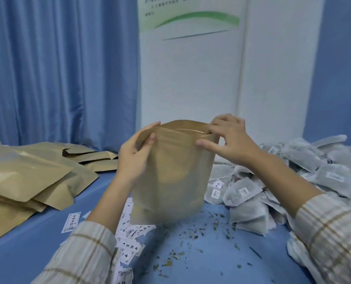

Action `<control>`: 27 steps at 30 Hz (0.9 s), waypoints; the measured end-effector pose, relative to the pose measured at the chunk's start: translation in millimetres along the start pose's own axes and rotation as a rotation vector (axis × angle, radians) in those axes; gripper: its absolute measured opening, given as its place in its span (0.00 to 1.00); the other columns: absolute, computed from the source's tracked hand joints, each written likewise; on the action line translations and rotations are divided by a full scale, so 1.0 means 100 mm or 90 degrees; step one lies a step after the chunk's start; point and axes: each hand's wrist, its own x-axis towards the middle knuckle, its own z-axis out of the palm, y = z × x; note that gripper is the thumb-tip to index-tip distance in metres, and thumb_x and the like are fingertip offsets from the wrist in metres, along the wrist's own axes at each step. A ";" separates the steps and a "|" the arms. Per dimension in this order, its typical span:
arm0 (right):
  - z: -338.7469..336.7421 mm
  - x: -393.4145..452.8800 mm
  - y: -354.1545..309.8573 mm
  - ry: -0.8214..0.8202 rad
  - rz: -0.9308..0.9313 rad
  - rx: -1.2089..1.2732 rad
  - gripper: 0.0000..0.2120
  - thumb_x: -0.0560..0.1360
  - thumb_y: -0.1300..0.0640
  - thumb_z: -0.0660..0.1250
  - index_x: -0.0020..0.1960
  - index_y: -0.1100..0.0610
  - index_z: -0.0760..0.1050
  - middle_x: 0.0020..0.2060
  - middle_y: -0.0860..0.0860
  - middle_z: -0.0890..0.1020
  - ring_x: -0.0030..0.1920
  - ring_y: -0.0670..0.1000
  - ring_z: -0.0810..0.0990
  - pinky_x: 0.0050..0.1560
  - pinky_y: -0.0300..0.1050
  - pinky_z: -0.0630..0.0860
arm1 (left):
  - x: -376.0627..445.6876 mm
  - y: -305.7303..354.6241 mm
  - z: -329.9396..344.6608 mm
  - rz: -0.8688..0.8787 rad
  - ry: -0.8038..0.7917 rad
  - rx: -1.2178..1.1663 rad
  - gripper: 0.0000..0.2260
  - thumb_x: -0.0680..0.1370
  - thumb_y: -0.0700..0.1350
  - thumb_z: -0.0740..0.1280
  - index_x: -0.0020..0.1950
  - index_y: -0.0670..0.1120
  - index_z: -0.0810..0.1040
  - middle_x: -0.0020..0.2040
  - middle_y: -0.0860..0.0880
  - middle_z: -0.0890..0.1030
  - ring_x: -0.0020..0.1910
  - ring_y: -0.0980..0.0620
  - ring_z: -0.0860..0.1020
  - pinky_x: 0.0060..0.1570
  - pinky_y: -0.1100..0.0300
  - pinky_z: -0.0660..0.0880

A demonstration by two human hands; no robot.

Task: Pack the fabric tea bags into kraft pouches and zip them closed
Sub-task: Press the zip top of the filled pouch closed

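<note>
We see blue table (211,261), blue curtain (57,68), white wall (191,78) with poster (191,15). Our left hand (134,154) pinches left top of brown paper pouch (172,175); right hand (230,138) pinches right top. Pouch upright between hands, mouth partly open. Soft grey tea bags (293,171) piled right. Flat pouches (31,177) stacked left. Small paper labels (129,242) and dry green leaf bits (201,234) lie near us.

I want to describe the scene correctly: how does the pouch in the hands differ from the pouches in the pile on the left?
The held pouch stands upright off the table; the pile of pouches lies flat on it. The held pouch's mouth gapes open near the right hand, with the left hand pinching its other top corner; nobody touches the pile. The held pouch bulges; those in the pile look flat. Both are brown kraft paper.
</note>
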 end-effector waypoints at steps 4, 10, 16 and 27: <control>-0.15 0.01 0.11 0.037 0.129 0.229 0.21 0.60 0.31 0.68 0.45 0.43 0.75 0.53 0.40 0.71 0.58 0.41 0.70 0.58 0.34 0.66 | 0.13 -0.01 0.09 -0.094 0.044 -0.011 0.10 0.77 0.51 0.66 0.50 0.47 0.80 0.46 0.56 0.83 0.46 0.57 0.80 0.53 0.56 0.76; -0.11 -0.11 0.34 0.094 0.318 0.563 0.24 0.59 0.44 0.77 0.53 0.42 0.74 0.45 0.45 0.84 0.45 0.42 0.83 0.42 0.31 0.77 | 0.20 -0.10 0.32 -0.185 0.102 -0.112 0.08 0.77 0.49 0.67 0.44 0.46 0.79 0.38 0.53 0.84 0.39 0.57 0.81 0.40 0.64 0.77; -0.03 -0.28 0.53 0.129 0.440 0.655 0.11 0.64 0.55 0.76 0.44 0.60 0.83 0.43 0.53 0.85 0.46 0.51 0.84 0.46 0.42 0.79 | 0.21 -0.21 0.42 -0.250 0.092 -0.130 0.13 0.76 0.46 0.69 0.50 0.36 0.78 0.42 0.45 0.82 0.42 0.50 0.80 0.44 0.56 0.76; -0.04 -0.40 0.70 0.032 0.466 0.656 0.12 0.66 0.47 0.73 0.41 0.55 0.84 0.39 0.48 0.84 0.38 0.43 0.82 0.37 0.36 0.76 | 0.14 -0.38 0.63 -0.267 0.126 -0.103 0.12 0.74 0.42 0.71 0.46 0.31 0.77 0.36 0.47 0.81 0.36 0.53 0.79 0.41 0.58 0.74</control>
